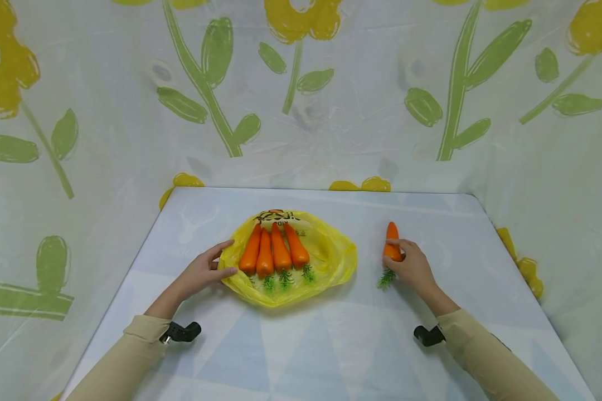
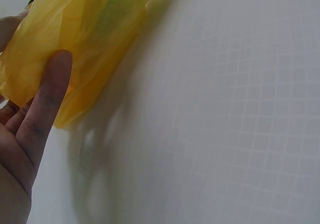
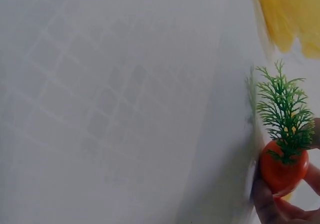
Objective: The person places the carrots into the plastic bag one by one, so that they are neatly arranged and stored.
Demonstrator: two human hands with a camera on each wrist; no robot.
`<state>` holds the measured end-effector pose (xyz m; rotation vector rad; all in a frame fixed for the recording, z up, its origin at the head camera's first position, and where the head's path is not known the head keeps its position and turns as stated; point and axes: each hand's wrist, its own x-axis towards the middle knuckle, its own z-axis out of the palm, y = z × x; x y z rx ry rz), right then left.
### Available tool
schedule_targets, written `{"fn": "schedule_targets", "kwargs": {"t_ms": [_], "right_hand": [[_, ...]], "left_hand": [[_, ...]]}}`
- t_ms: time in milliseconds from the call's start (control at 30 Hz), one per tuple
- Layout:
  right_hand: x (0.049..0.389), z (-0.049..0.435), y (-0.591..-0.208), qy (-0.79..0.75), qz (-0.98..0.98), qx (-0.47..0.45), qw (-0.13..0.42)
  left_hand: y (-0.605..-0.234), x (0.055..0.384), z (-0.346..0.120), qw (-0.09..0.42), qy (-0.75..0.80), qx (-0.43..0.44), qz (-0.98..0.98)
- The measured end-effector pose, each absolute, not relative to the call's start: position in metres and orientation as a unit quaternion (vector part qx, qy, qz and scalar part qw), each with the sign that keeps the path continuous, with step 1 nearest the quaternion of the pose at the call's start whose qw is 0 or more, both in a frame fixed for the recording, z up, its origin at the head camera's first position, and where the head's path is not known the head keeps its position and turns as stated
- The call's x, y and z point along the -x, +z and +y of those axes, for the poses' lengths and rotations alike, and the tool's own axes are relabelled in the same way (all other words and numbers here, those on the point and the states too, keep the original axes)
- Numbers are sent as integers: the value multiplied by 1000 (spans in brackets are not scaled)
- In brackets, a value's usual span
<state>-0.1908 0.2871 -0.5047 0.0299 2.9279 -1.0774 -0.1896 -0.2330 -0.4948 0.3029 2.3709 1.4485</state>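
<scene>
Several orange toy-like carrots (image 1: 281, 250) with green tops lie side by side in a spread-out yellow plastic bag (image 1: 331, 259), tips pointing away from me. My left hand (image 1: 205, 270) grips the bag's left edge; in the left wrist view the thumb (image 2: 50, 92) lies against the yellow film (image 2: 95, 49). To the right of the bag, my right hand (image 1: 413, 267) holds a single carrot (image 1: 392, 250) between thumb and fingers, its green top toward me. The right wrist view shows this carrot's blunt end (image 3: 282, 169) and leafy top (image 3: 284, 112) close up.
A pale table (image 1: 301, 356) with light blue triangles carries everything. Behind and beside it hangs a white cloth (image 1: 361, 122) printed with yellow flowers and green leaves. Small black devices (image 1: 183, 332) sit at both wrists.
</scene>
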Motion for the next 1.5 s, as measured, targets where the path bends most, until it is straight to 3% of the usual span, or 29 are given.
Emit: {"fn": "schedule_targets", "kwargs": {"t_ms": [1200,1500], "right_hand": [[179,285,-497,-428,902,15,-46],[175,275,-490,-443,891,48,-84]], "left_hand": [[-495,191,-233,173,508,-102,838],[-496,191,-233,173,506,-100,839]]}}
